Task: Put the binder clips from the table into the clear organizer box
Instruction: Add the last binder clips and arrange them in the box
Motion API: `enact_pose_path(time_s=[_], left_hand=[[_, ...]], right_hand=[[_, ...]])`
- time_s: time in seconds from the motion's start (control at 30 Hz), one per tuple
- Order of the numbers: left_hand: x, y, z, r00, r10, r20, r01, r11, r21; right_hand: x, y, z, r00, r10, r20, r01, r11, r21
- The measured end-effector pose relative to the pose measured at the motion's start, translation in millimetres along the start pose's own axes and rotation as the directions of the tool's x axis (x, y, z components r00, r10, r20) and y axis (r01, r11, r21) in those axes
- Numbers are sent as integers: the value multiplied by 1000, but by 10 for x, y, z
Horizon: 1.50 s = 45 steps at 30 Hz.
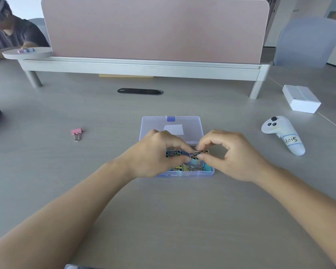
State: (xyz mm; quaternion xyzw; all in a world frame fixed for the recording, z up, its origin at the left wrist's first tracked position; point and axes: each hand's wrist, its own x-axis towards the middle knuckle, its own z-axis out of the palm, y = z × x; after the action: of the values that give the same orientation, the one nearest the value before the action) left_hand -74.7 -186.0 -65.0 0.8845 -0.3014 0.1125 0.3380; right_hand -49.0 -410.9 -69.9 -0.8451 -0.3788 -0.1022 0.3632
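A silver-handled binder clip (197,153) is pinched between the left hand (153,154) and the right hand (233,154) over the clear organizer box (149,125) at frame centre. A pink binder clip (77,132) is seen at mid-left on the table (173,210), with its handles toward the lower edge. The left hand is judged nearer.

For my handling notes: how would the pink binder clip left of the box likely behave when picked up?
The pink binder clip looks small and rigid, so probably light and stiff. Its wire handles lie on the table, so it should slide rather than roll; the handles may swing.
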Motion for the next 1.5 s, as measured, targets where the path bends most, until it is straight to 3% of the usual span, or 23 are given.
enact_pose_path(time_s=[0.27, 0.57, 0.73, 1.5], left_hand=[[-9, -13, 63, 999, -16, 36, 14, 999, 34], [-29, -65, 79, 988, 58, 146, -76, 990, 122], [-25, -39, 158, 968, 156, 195, -198, 956, 216], [-47, -102, 211, 930, 318, 182, -366, 845, 390]], right_hand=[[-7, 46, -82, 990, 32, 139, -25, 998, -55], [0, 21, -72, 974, 125, 187, -132, 991, 24], [3, 41, -97, 950, 189, 248, -195, 981, 1], [-55, -13, -109, 942, 113, 316, -60, 983, -172]])
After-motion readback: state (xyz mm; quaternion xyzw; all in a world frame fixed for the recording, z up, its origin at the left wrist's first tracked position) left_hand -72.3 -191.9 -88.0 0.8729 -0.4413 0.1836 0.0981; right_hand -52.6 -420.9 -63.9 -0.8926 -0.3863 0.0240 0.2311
